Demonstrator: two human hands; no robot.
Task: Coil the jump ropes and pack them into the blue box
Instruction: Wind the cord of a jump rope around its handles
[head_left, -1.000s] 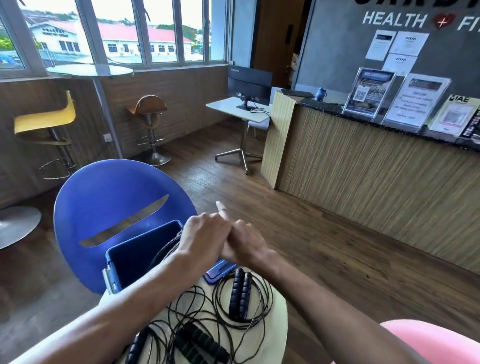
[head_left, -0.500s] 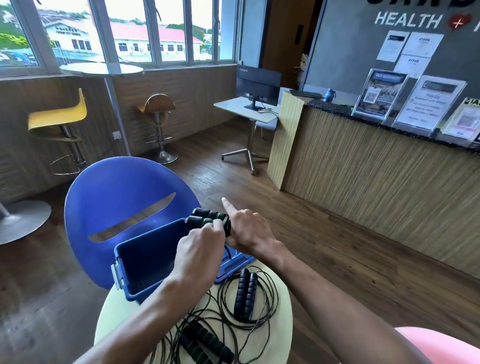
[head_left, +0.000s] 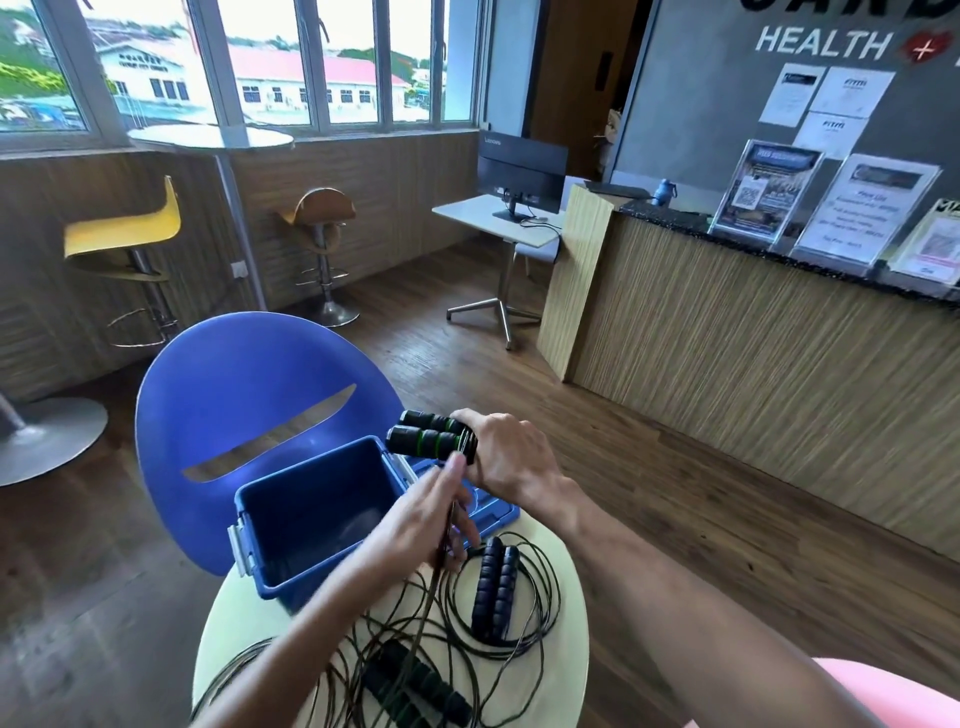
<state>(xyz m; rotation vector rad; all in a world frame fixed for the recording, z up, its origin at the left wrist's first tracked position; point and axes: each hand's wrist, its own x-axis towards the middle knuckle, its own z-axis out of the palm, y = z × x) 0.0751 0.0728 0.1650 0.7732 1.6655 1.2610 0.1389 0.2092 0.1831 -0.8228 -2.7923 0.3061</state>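
Black foam handles with green rings, two of them side by side, sit in the right hand, whose fingers curl round their near ends above the far right corner of the blue box. That forearm reaches in from the lower right, wrist bent inward. Left hand comes up from the bottom edge over the box's right wall, fingers fairly straight and pointing toward the handles, thumb and fingers pinching a thin black cord that drops to the round pale bench.

Three jump ropes show in the head view: the one held, a coiled one lying on the bench to the right of the box with its two dark handles together inside the loops, and a loose tangle with black handles near the bottom edge. One box stands open on the bench's far side; its interior looks dark and I cannot tell what it holds. Its blue lid lies just beside it, under the hands. One blue chair stands behind the bench.
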